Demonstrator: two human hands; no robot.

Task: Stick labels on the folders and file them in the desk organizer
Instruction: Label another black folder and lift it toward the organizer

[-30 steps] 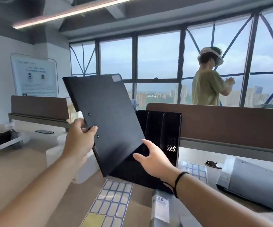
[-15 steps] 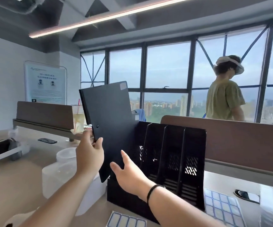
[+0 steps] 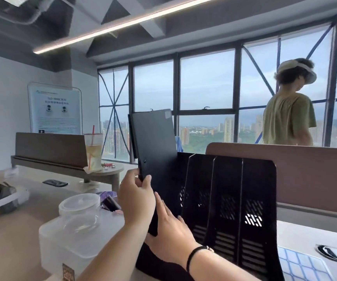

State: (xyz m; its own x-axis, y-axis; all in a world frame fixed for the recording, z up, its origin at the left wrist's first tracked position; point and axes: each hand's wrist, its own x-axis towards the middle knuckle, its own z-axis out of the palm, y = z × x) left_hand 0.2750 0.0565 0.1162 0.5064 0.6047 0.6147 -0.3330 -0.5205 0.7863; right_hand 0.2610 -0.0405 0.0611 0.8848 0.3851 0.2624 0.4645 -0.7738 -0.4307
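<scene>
A black folder (image 3: 155,145) with a small pale label at its top right corner stands almost upright, its lower part inside the leftmost slot of the black desk organizer (image 3: 230,201). My left hand (image 3: 136,196) grips the folder's left edge, thumb over the front. My right hand (image 3: 168,224) lies with straight fingers against the folder's lower front, beside the organizer's first divider. A sheet of blue-edged labels (image 3: 301,264) lies on the desk at the lower right.
A clear plastic container with a round lid (image 3: 76,226) stands left of my arms. A drink cup with a straw (image 3: 93,151) sits on a small shelf behind. A brown partition (image 3: 305,171) runs behind the organizer. A person stands by the windows.
The folder has swung from tilted to nearly upright and dropped further into the leftmost slot. Both hands moved closer together at its lower left. The camera moved nearer.
</scene>
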